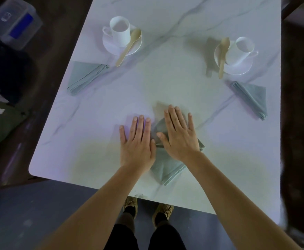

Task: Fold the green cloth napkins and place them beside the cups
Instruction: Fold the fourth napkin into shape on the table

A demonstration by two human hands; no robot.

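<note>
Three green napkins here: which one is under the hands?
The middle napkin: the right hand lies flat on it, the left hand at its side. The left napkin and right napkin lie untouched, away from both hands.

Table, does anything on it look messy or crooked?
Nothing is spilled or broken on the table. The left cup and right cup stand upright. One oddity: the right hand presses a third napkin, with the left hand flat alongside, but only two cups show.

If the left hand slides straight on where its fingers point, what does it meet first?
Probably nothing: the left hand faces bare white marble table, passing just right of the far-left round white saucer.
</note>
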